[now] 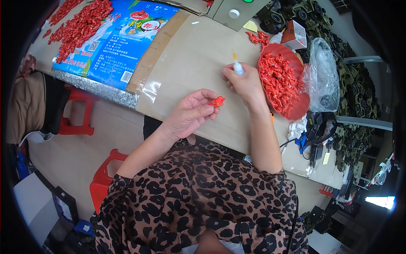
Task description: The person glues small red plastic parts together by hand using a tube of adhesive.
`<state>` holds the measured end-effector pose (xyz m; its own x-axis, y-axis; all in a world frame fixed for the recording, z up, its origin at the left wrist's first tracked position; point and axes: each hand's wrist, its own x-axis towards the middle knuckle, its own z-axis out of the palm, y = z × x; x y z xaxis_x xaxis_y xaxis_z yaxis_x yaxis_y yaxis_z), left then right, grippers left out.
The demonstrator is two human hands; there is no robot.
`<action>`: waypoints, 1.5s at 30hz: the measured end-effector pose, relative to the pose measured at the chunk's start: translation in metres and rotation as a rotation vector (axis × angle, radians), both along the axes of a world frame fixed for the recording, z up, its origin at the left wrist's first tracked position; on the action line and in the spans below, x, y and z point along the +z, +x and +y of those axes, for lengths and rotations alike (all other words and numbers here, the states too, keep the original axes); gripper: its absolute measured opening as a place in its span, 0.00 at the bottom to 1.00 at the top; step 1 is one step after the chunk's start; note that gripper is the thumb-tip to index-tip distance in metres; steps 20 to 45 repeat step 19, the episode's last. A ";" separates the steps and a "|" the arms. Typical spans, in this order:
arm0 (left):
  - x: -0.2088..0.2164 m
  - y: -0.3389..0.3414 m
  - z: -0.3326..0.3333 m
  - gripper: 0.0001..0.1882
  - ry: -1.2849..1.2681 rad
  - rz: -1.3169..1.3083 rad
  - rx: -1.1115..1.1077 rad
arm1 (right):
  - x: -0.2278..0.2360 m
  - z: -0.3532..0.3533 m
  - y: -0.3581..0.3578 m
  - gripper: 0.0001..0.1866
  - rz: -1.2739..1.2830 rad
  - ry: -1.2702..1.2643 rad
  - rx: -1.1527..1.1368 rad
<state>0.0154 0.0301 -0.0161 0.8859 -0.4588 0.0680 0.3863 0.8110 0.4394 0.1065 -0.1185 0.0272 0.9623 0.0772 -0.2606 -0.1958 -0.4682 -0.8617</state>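
Over the near part of the table, my left hand (pixel 191 113) is closed, pinching a small red figure-shaped piece (pixel 218 101) between thumb and fingers. Its exact kind is too small to tell. Farther off and to the right, my right hand (pixel 248 86) grips a small white squeeze bottle (pixel 238 69) with a thin yellowish tip pointing up and away. The two hands are apart, and the tip does not touch the red piece. Just right of my right hand stands a red scalloped bowl (pixel 299 111), heaped with similar shiny red pieces (pixel 279 80).
At the far left, a pile of red pieces (pixel 86 25) lies on a blue printed cardboard sheet (pixel 112 53). Right of the bowl are a clear plastic bag (pixel 323 76) and an orange-and-white box (pixel 294 35). A grey-green metal box (pixel 237 12) stands at the back. Another person's hand (pixel 28 63) shows at left.
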 end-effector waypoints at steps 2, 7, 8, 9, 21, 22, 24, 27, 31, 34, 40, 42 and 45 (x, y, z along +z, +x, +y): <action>-0.001 -0.001 0.000 0.11 0.023 -0.014 0.002 | 0.012 -0.009 -0.014 0.11 0.052 0.226 0.014; 0.004 -0.003 -0.003 0.11 0.166 0.026 0.053 | 0.010 -0.032 -0.050 0.10 0.243 0.820 0.019; 0.005 -0.003 -0.004 0.11 0.170 0.023 0.050 | 0.008 -0.036 -0.056 0.10 0.273 0.885 -0.007; 0.005 -0.003 -0.005 0.11 0.198 0.015 0.049 | 0.006 -0.039 -0.061 0.10 0.270 0.890 -0.007; 0.007 -0.006 -0.021 0.15 0.552 -0.132 0.003 | -0.010 -0.053 -0.087 0.06 0.106 0.951 0.008; 0.007 -0.006 -0.021 0.15 0.552 -0.132 0.003 | -0.010 -0.053 -0.087 0.06 0.106 0.951 0.008; 0.007 -0.006 -0.021 0.15 0.552 -0.132 0.003 | -0.010 -0.053 -0.087 0.06 0.106 0.951 0.008; 0.007 -0.006 -0.021 0.15 0.552 -0.132 0.003 | -0.010 -0.053 -0.087 0.06 0.106 0.951 0.008; 0.007 -0.006 -0.021 0.15 0.552 -0.132 0.003 | -0.010 -0.053 -0.087 0.06 0.106 0.951 0.008; 0.007 -0.006 -0.021 0.15 0.552 -0.132 0.003 | -0.010 -0.053 -0.087 0.06 0.106 0.951 0.008; 0.007 -0.006 -0.021 0.15 0.552 -0.132 0.003 | -0.010 -0.053 -0.087 0.06 0.106 0.951 0.008; 0.007 -0.006 -0.021 0.15 0.552 -0.132 0.003 | -0.010 -0.053 -0.087 0.06 0.106 0.951 0.008; 0.007 -0.006 -0.021 0.15 0.552 -0.132 0.003 | -0.010 -0.053 -0.087 0.06 0.106 0.951 0.008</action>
